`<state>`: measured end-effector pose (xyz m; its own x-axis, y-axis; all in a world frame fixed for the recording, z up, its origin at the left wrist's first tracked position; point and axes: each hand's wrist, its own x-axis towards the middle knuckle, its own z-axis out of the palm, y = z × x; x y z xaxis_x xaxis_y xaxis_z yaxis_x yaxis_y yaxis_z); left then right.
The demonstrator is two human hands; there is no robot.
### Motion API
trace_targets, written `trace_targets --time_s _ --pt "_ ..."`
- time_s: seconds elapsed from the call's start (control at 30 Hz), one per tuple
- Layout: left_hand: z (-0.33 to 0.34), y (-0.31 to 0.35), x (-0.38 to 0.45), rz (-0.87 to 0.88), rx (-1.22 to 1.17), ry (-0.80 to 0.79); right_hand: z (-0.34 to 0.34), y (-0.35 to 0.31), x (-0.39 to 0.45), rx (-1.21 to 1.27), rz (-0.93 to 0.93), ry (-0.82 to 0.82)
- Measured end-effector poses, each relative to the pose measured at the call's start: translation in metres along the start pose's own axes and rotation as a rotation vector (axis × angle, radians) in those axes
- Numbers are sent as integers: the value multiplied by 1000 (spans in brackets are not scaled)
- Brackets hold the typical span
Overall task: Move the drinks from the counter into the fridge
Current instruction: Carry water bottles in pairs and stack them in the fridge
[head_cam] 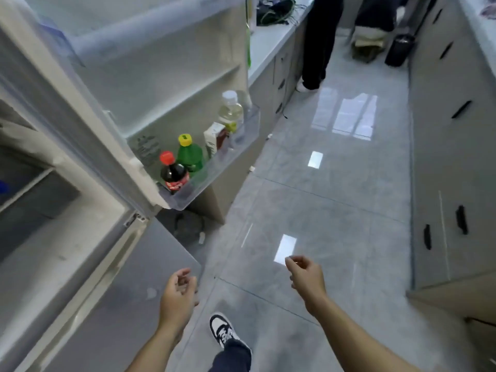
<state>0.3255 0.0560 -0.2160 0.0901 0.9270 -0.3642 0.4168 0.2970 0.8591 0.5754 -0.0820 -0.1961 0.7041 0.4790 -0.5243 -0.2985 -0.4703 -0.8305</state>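
The fridge door (pixel 150 84) stands open at the upper left. Its bottom door shelf (pixel 214 170) holds a dark cola bottle (pixel 173 171) with a red cap, a green bottle (pixel 191 154) with a yellow cap, a small carton (pixel 213 139) and a clear bottle (pixel 230 110) with a white cap. My left hand (pixel 178 294) hangs low in front of the lower fridge door, fingers loosely curled, holding nothing. Over the floor, my right hand (pixel 307 276) is also empty with fingers apart. Both hands are well below the shelf.
The grey lower fridge door (pixel 102 304) is shut at the left. A counter (pixel 268 41) with dark items runs behind the open door. Another person's legs (pixel 319 49) stand by it. Cabinets (pixel 453 157) line the right. A black bin (pixel 400 49) stands far back. My shoe (pixel 222 330) is on the tiled floor.
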Motion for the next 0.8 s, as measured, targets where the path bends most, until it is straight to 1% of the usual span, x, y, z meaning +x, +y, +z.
trace_targets --time_s 0.07,0.1,0.17,0.2,0.27,0.33,0.5,0.6,0.7,0.8 --pt "24 -15 -10 -168 22 -196 -46 32 0 1 89 94" --pt "33 -24 -14 -232 71 -274 -65 47 -1 9 142 127" --pt "43 -43 -24 -332 211 -384 -98 78 -6 28 251 179" --pt "44 -53 -28 -372 285 -410 -112 92 -10 38 302 201" --pt "41 -68 -33 -422 421 -412 -135 117 -20 67 387 238" --pt "39 -76 -31 -458 499 -419 -153 134 -30 82 450 282" --pt "54 -72 -4 -489 615 -496 -180 150 -54 109 587 407" --pt "76 -57 18 -462 684 -547 -190 151 -64 121 648 447" --pt "107 -35 44 -420 721 -618 -196 155 -67 147 698 480" --pt "155 -5 70 -353 722 -674 -203 161 -65 170 756 522"
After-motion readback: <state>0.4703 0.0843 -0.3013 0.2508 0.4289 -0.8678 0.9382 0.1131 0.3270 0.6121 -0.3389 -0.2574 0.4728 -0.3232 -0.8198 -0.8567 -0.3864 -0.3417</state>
